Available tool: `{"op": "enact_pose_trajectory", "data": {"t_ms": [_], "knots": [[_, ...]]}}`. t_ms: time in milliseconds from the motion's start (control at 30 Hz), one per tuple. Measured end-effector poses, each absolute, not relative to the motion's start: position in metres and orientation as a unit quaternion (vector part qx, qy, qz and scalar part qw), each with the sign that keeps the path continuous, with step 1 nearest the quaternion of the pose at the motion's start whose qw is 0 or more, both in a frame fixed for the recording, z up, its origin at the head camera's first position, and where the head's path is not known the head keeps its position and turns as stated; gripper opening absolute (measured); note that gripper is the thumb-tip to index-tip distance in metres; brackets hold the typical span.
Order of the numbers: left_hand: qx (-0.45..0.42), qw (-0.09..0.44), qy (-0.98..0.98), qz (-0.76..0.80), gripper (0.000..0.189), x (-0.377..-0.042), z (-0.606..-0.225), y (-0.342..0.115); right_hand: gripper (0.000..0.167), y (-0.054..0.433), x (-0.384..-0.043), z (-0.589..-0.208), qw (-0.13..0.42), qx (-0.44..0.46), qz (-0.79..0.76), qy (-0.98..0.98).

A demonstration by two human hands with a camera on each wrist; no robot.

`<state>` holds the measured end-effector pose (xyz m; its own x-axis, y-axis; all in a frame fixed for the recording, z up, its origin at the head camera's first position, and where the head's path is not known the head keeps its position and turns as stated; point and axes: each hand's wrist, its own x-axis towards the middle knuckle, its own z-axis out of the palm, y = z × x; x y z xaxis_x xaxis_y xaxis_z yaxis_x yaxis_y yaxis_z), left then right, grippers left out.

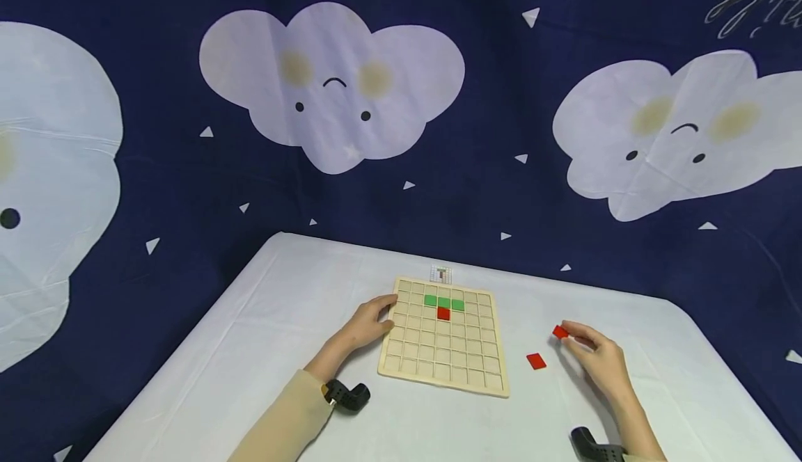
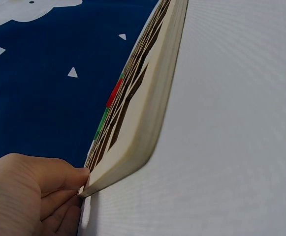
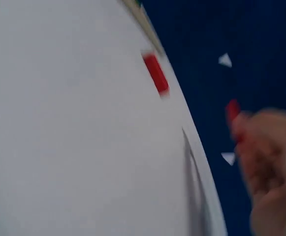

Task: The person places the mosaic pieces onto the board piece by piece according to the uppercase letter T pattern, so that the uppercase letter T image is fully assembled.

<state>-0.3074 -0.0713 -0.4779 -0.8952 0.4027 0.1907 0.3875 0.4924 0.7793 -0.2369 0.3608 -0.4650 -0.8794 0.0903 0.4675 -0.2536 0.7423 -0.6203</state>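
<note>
A pale wooden grid board lies on the table, with three green tiles in a row and one red tile just below the middle one. My left hand grips the board's left edge; in the left wrist view, the thumb and fingers of that hand meet at the board's rim. Off the board to the right, my right hand pinches a red square tile above the table. The right wrist view shows this hand blurred.
Another red tile lies on the white-covered table between the board and my right hand. A small printed grid card sits at the board's far edge. Behind the table hangs a dark blue cloth with clouds.
</note>
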Motion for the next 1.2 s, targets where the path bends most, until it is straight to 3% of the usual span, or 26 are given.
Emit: {"op": "enact_pose_trajectory", "data": {"t_ms": [200, 433, 700, 1000, 1200], "knots": [[0.227, 0.011, 0.865, 0.448, 0.056, -0.309, -0.475, -0.070, 0.034, 0.350, -0.252, -0.437, 0.245, 0.060, 0.450, -0.857], [0.229, 0.008, 0.867, 0.442, 0.056, -0.309, -0.479, -0.069, 0.036, 0.301, -0.261, -0.411, 0.214, 0.106, 0.481, -0.843], [0.230, 0.012, 0.866, 0.444, 0.056, -0.310, -0.479, -0.067, 0.032, 0.258, -0.278, -0.417, 0.187, 0.170, 0.528, -0.811], [0.226, 0.012, 0.871, 0.437, 0.057, -0.309, -0.476, -0.069, 0.031, 0.210, -0.267, -0.404, 0.125, 0.193, 0.534, -0.814], [0.226, 0.012, 0.869, 0.440, 0.057, -0.309, -0.478, -0.071, 0.032, 0.202, -0.276, -0.426, 0.091, 0.195, 0.554, -0.804]]}}
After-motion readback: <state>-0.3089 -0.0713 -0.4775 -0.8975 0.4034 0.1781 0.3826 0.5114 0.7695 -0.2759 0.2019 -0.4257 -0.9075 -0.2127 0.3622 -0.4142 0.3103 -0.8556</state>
